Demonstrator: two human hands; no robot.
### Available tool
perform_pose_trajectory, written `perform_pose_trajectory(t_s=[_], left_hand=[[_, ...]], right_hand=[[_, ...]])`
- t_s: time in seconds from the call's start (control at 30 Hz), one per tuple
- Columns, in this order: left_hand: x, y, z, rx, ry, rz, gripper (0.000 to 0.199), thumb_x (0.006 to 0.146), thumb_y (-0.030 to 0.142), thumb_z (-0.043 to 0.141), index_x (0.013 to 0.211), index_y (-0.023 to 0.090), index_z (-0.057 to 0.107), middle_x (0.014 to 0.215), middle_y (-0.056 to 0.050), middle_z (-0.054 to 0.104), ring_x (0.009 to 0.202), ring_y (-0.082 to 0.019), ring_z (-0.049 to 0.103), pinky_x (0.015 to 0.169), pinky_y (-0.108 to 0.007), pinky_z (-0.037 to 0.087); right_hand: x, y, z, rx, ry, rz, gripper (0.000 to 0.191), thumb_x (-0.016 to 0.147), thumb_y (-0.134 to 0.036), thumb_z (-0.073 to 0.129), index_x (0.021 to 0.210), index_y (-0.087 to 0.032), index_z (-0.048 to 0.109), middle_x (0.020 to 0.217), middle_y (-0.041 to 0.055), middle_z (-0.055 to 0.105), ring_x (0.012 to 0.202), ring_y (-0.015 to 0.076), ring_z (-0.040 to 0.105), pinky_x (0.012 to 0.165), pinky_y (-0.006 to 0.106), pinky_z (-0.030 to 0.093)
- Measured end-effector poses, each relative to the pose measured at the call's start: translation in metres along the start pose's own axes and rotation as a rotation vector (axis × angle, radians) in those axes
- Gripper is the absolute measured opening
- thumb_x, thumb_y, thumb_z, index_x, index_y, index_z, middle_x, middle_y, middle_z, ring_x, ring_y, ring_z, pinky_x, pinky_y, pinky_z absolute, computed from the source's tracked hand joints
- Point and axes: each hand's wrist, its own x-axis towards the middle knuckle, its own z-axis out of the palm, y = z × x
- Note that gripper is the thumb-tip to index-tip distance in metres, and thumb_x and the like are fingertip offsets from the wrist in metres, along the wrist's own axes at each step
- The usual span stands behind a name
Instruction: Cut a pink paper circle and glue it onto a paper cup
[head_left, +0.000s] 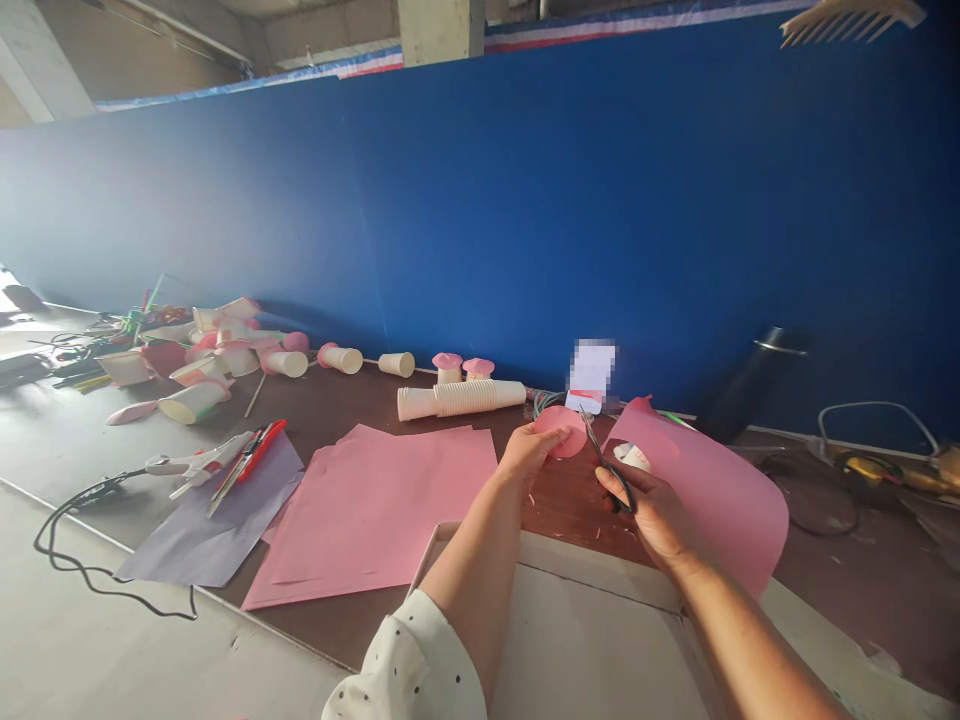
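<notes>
A round piece of pink paper (564, 424) is pinched by its left side in my left hand (534, 448). My right hand (654, 508) is closed round the black handles of a pair of scissors (592, 437), whose blades point up and away beside the disc's right edge. Whether the blades touch the paper I cannot tell. Right of the scissors, a large curled pink sheet (720, 490) lies past my right hand, with a small white and red item (631, 457) at its near left side. Small paper scraps dot the brown tabletop (559, 515) below my hands.
Stacked pink sheets (390, 500) lie left of my arm, beside a grey sheet (217, 530) bearing a glue gun (196, 462) and a red utility knife (247, 462). Nested paper cups (472, 399), two pink-topped cups (448, 368) and a pile of cups (217, 350) stand farther back.
</notes>
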Motion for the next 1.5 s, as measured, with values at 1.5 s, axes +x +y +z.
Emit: perform_pose_trajectory(t_s=[1.5], left_hand=[[-0.005, 0.003, 0.001, 0.014, 0.034, -0.010, 0.032, 0.066, 0.033, 0.078, 0.090, 0.013, 0.072, 0.063, -0.001, 0.058, 0.053, -0.009, 0.042, 0.057, -0.025, 0.038]], right_hand=[[-0.006, -0.010, 0.004, -0.055, 0.037, -0.006, 0.047, 0.066, -0.055, 0.074, 0.100, -0.022, 0.075, 0.061, -0.0002, 0.058, 0.057, 0.0154, 0.052, 0.052, 0.027, 0.035]])
